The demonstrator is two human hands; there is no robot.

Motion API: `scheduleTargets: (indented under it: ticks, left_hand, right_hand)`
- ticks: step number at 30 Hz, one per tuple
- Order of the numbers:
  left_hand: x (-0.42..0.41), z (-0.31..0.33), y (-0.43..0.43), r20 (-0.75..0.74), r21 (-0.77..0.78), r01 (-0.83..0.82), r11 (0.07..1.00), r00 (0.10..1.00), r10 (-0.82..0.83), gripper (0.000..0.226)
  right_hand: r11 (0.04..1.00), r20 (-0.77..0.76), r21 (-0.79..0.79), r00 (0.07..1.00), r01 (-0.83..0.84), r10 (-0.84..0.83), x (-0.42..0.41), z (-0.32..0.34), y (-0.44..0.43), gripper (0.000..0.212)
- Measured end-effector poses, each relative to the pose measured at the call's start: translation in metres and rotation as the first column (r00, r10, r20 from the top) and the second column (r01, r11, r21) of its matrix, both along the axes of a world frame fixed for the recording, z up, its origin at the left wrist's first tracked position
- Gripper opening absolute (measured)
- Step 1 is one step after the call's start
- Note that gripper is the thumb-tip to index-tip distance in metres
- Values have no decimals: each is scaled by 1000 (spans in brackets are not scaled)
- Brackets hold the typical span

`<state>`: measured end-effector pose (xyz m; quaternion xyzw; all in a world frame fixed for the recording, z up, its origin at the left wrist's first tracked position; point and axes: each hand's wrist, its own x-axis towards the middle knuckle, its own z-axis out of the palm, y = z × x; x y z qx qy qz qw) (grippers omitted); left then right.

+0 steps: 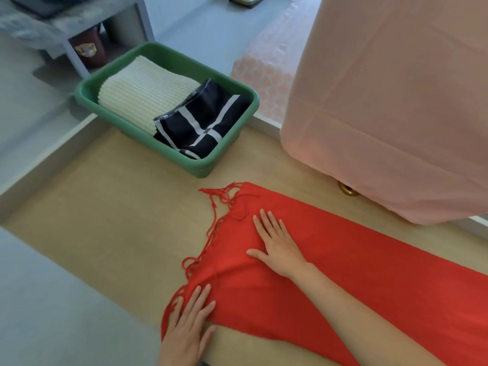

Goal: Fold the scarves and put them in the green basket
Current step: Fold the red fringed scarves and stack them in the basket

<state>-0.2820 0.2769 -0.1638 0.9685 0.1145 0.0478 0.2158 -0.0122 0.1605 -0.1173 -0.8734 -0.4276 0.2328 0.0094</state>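
My left hand (188, 328) flat, fingers straight, pressing the fringed end of the red scarf (369, 273) at 6 o'clock, my right hand (277, 247) flat on it too, scarf spread across the table (105, 220), green basket (203, 166) at 11 o'clock

The left hand (186, 328) is laid flat, palm down, low and close in, with its fingers held straight, a little spread and pointed up and to the right. The right hand (277, 249) is laid flat too, farther out, with the thumb stuck out to the left. The bare right forearm (369, 320) is stretched in from the lower right.
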Motion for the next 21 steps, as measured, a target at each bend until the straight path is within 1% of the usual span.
scheduleTargets:
  ticks: [3,5,7,10,14,17,21]
  left_hand:
    - [-18,0,31,72,6,-67,998,995,67,34]
    - [-27,2,51,64,-30,-176,984,982,178,32]
    - [-33,6,66,28,-76,-300,951,953,303,37]
    - [-33,19,80,-53,-130,-488,863,872,486,53]
    - [-25,26,99,-184,-92,-667,740,741,645,72]
    - [-18,25,122,-248,-36,-747,664,651,718,79]
    - [-10,21,163,-268,46,-780,624,593,760,81]
  right_hand:
    - [998,8,23,998,-58,58,-12,-2,35,96]
    - [996,12,41,997,-80,80,-22,-4,62,101]
    - [994,15,44,995,-99,98,-33,-5,90,100]
    - [993,29,46,994,-109,108,-48,-6,132,99]
    - [991,43,56,992,-120,118,-64,-13,182,100]
    - [990,52,57,990,-131,128,-71,-16,219,102]
    - [992,59,62,993,-109,106,-76,-19,267,98]
